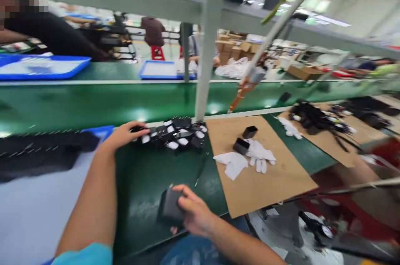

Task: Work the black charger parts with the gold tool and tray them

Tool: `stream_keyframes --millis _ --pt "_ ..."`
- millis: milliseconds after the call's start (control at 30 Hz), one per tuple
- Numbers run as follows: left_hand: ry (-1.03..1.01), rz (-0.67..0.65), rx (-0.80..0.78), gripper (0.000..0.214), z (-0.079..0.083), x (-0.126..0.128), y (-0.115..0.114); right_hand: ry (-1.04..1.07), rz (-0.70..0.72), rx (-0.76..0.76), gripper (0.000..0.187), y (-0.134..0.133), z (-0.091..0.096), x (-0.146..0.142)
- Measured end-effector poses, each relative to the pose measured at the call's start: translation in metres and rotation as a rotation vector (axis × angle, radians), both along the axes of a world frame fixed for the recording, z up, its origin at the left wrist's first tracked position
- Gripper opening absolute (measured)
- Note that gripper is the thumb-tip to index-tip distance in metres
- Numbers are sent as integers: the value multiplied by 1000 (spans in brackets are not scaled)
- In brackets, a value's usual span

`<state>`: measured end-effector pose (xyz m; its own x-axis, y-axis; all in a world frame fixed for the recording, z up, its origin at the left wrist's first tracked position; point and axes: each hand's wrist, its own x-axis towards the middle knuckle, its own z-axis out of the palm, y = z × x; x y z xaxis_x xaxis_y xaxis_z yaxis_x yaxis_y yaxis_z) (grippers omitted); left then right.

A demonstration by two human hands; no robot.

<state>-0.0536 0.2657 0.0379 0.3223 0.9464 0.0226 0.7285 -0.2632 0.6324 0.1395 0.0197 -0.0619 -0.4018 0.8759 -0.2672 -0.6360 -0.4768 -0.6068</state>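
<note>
My right hand (196, 211) is closed on a dark grey box-shaped case (171, 204), held low over the green bench top near its front edge. The case is slightly blurred, so its details are unclear. My left hand (131, 132) reaches to the left end of a pile of small black parts with white patches (179, 133). Its fingers are curled round a small black part (136, 128), mostly hidden by them. Between the pile and my right hand lies a thin dark tool-like rod (201, 169) with a bright tip.
At right, a cardboard sheet (275, 181) bears two open black boxes (241, 146) and white gloves (261, 156). Left of me, rows of black pieces (37, 152) lie in a blue-edged tray (108, 131). An electric screwdriver-like tool (240, 94) hangs before the grey post (206, 48). Other people work beyond.
</note>
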Motion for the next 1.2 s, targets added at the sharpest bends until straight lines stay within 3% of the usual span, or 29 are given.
stream_keyframes --millis 67,167,367,533,667,733,833,900,1033,1100,1200 --pt "0 53 -43 51 -12 -25 -4 82 -166 -106 46 2 2 2" --pt "-8 47 -69 58 -23 -30 3 110 -297 -215 34 5 8 6" --pt "-17 40 -64 59 -25 -23 8 97 -304 -262 29 5 13 10" --pt "-9 54 -89 57 -26 -24 6 27 -267 -159 33 2 14 8" --pt "13 49 -121 59 -29 -25 8 -321 -228 91 36 -11 10 7" --pt "1 39 -117 59 -31 -25 8 -662 -198 409 34 -17 11 10" --pt "-23 17 -106 59 -32 -25 8 -1146 -242 1003 44 -21 16 17" --pt "-35 6 -102 57 -32 -24 7 -1371 -331 1243 50 -19 18 20" --pt "-28 18 -93 52 -27 -21 4 -1698 -284 1306 42 -16 15 20" --pt "-23 24 -106 50 -24 -20 1 -1671 -236 1283 42 -17 13 21" --pt "-35 27 -122 50 -22 -18 0 -1502 -362 1274 59 -24 10 23"
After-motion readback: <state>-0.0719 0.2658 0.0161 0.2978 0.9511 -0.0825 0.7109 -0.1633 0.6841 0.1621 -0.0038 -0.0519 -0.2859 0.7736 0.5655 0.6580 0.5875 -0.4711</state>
